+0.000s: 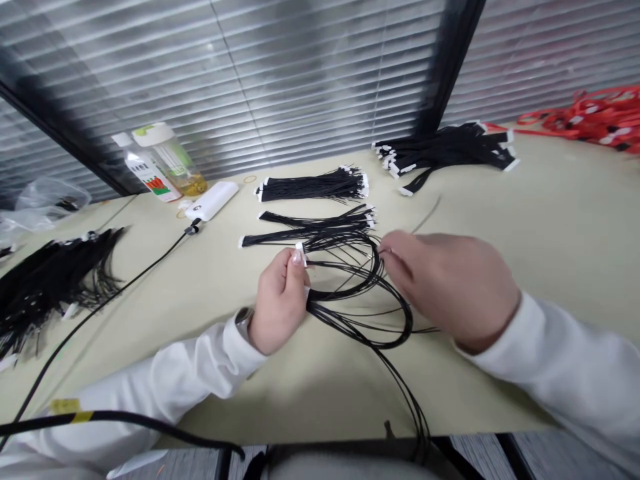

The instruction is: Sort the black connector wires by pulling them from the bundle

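My left hand (281,300) is closed in a pinch on a white connector (301,253) at the end of a black wire harness (360,333). The harness wires loop to the right, and some hang down over the table's front edge. Over at the loop's right side, my right hand (445,283) is closed, its thumb and finger pinching thin black wire near the loose ends. Motion blurs this hand a little, and the exact wire tip is hard to make out. Just behind the hands lie more black harnesses (310,230) with white connectors.
A neat bundle of harnesses (313,187) lies farther back, with another pile (450,150) at back right beside red cables (595,120). Black wires (55,280) cover the left side. Two bottles (150,167) and a white device (213,201) with a black cable (125,287) stand near the blinds.
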Available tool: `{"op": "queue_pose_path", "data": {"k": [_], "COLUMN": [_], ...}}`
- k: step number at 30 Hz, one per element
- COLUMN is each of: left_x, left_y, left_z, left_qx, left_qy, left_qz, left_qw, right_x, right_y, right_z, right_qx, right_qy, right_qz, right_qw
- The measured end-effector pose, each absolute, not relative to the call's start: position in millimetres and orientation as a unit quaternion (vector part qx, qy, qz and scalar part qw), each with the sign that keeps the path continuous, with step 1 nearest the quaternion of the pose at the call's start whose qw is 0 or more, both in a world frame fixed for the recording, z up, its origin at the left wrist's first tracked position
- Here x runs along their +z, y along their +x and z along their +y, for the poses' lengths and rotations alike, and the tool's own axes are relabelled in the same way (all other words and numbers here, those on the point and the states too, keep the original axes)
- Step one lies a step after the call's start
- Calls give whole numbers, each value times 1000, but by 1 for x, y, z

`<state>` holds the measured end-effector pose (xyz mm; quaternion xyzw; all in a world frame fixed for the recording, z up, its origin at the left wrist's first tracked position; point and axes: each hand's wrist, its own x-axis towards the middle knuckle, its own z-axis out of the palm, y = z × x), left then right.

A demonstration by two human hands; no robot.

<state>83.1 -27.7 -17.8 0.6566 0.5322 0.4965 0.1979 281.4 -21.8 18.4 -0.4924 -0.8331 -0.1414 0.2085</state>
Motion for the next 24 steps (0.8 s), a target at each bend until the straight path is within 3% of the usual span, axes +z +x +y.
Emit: {"op": "queue_pose_path", "data": {"k": [2, 5, 8, 10, 12, 17, 24], "left_x": [-18, -19, -20, -21, -21, -22, -21], "left_y": [84, 84, 83, 83, 83, 84, 86], "left_z": [-27, -28, -30, -32, -34, -37, -43], "left_qx": [490, 481, 474, 469, 465, 465, 470], "left_qy": [651, 650, 654, 659, 662, 651, 654], "left_qz": [540, 541, 529, 520, 514, 518, 496], "left_qw": [210, 232, 258, 273, 285, 303, 324], "right_x": [24, 31, 34, 34, 32, 25, 20], "right_y": [286, 285, 282, 281, 280, 272, 263], "right_z": [-17, -14, -16, -18, -21, -26, -29], "right_qx": [-108, 74, 250, 316, 349, 230, 161], "right_qy": [-461, -377, -323, -303, -319, -410, -416], "right_qz": [-808, -733, -609, -608, -665, -802, -833], "right_qw": [351, 561, 680, 663, 578, 368, 326]}}
